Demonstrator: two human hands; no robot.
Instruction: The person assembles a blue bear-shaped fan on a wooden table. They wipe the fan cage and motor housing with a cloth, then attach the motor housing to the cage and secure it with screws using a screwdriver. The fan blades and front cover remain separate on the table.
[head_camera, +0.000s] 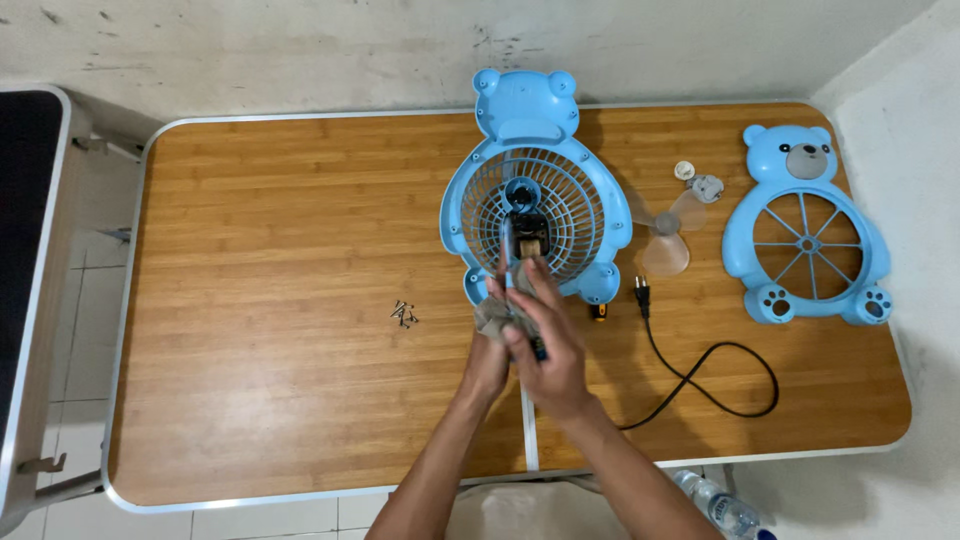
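Nearest the camera, two bare forearms are seen rising from the near edge of the frame and meeting over the middle of a wooden folding table (260, 260), the largest thing in view, edged in pale metal and split by a seam near its centre. On the table, far of the hands, a blue bear-shaped fan rear housing (535, 190) is laid flat, its round grille facing up with a dark motor (527, 235) seen at the hub. To the far right, well apart from it, a matching blue bear-shaped front cover (805, 240) with spoked opening is laid flat. Between the two, a translucent fan blade (665, 225) is found, with two small pale caps (697, 180) just beyond it. A black power cord (715, 385) is looped on the right half of the table, its plug (641, 293) lying just beside the housing's lower right foot. The right hand (550, 345) is closed around a thin tool with a dark handle end, the shaft (506, 255) pointing into the motor area; an orange-tipped object (600, 312) lies just right of the hand. The left hand (492, 335) is closed around a grey cloth (495, 318), pressed against the right hand at the housing's near edge. A small cluster of screws (404, 315) is left on the table to the left of the hands. A plastic bottle (718, 505) is seen below the near right table edge.
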